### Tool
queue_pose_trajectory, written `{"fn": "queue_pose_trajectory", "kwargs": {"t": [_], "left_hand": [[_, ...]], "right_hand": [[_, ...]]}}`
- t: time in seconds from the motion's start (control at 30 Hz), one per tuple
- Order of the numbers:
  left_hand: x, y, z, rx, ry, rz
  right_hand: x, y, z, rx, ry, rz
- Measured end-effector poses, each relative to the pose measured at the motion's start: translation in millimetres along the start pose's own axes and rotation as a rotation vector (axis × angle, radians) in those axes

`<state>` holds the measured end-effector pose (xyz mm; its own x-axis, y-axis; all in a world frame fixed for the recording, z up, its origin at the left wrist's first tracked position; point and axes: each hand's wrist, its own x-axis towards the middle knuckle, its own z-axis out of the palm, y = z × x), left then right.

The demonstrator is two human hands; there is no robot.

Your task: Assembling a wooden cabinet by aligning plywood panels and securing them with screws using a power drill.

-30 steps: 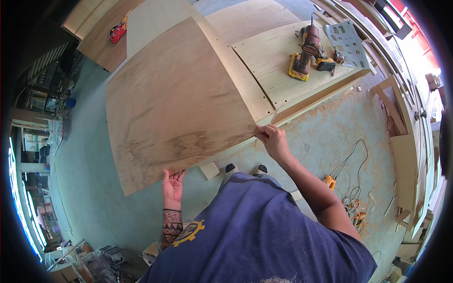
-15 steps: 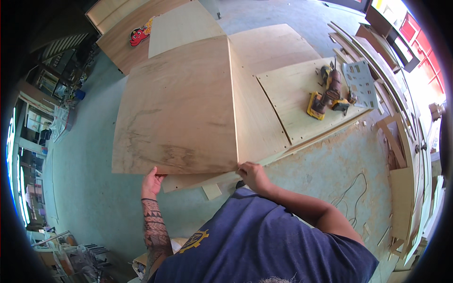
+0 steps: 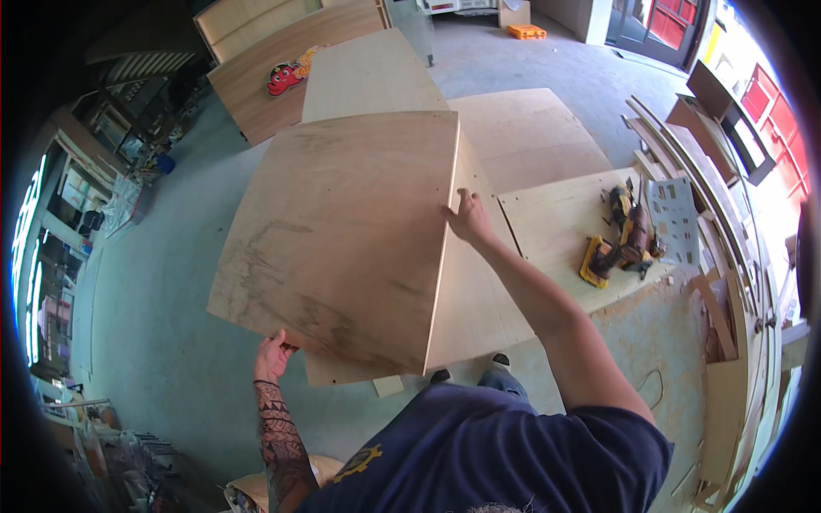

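Note:
A broad plywood panel (image 3: 333, 231) with dark stains lies tilted over other pale boards. My left hand (image 3: 273, 355) is closed on its near edge, thumb on top and fingers partly hidden underneath. At the panel's right edge, about midway along, is my right hand (image 3: 469, 217). Its fingers are apart, with the thumb side against the edge. Below the panel, a pale board (image 3: 479, 308) slopes down to the right, and part of another board's near strip (image 3: 342, 373) shows under the front edge.
Cordless power tools (image 3: 617, 244) and a printed sheet (image 3: 673, 221) lie on the board (image 3: 547, 218) to the right. Long timber strips (image 3: 723, 231) are stacked along the far right. A large wooden panel (image 3: 256, 94) stands at the back left. Sawdust and a cable lie on the floor.
My right hand has moved from the panel's near right corner up along its right edge. The panel has turned, its near right corner swinging toward me. My left hand keeps its hold.

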<state>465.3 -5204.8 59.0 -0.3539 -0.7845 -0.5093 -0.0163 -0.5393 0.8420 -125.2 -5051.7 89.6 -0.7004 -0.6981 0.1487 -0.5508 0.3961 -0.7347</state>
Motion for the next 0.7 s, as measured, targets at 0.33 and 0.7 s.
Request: {"fn": "queue_pose_trajectory", "kwargs": {"t": [0.33, 0.7], "left_hand": [[-28, -47, 79, 0.087, 0.411, 0.266], [-8, -30, 92, 0.123, 0.476, 0.236]], "right_hand": [[187, 52, 27, -0.125, -0.07, 0.059], [210, 96, 60, 0.043, 0.024, -0.108]]}}
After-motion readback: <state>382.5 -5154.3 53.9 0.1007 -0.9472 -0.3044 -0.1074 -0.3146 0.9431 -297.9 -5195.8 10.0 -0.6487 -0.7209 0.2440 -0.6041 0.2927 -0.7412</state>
